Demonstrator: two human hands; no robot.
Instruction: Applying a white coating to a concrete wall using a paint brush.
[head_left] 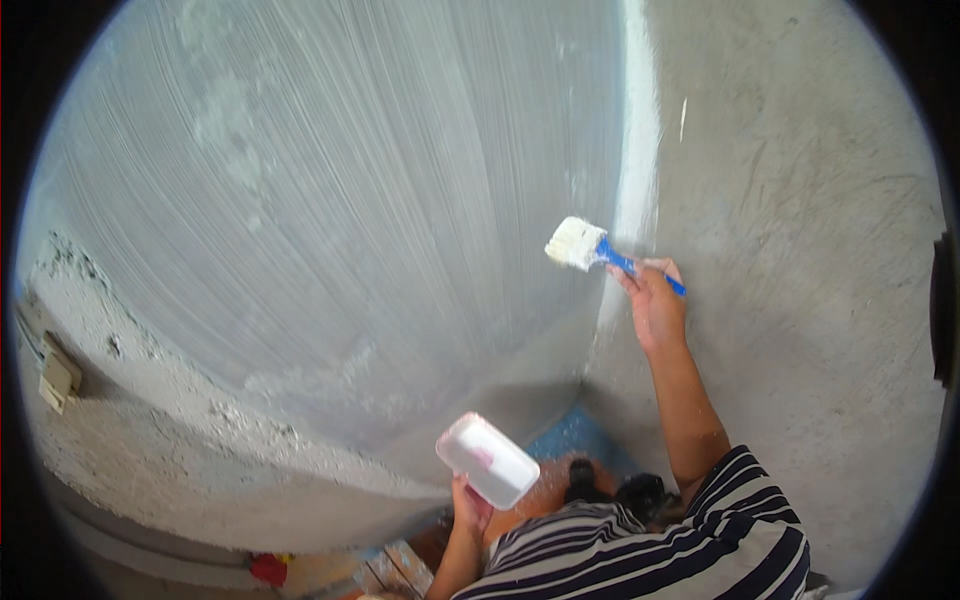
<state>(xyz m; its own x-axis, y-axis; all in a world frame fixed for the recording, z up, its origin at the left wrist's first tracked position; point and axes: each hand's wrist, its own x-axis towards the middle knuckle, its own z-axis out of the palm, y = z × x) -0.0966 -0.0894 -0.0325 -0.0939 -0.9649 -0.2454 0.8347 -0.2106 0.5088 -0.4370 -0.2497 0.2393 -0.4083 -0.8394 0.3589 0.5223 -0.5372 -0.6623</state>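
Observation:
My right hand (658, 305) grips the blue handle of a paintbrush (580, 243), fingers wrapped round it. White paint coats the wide bristles, which point left toward a grey wall (400, 180) with pale streaks; whether they touch it I cannot tell. Low in the view, my left hand (471, 505) holds a shallow white tray (505, 472) by its near edge. A pinkish patch shows inside the tray. Just above my right hand, a white painted strip (637, 130) runs along the corner between the streaked wall and a plain grey wall (800, 250).
A rough, pitted ledge (200, 410) curves along the lower left, with a beige electrical box (58, 375) at its far end. Blue sheeting (575, 440) lies by my feet. Something red (268, 568) and a wooden piece (395, 570) sit at the bottom.

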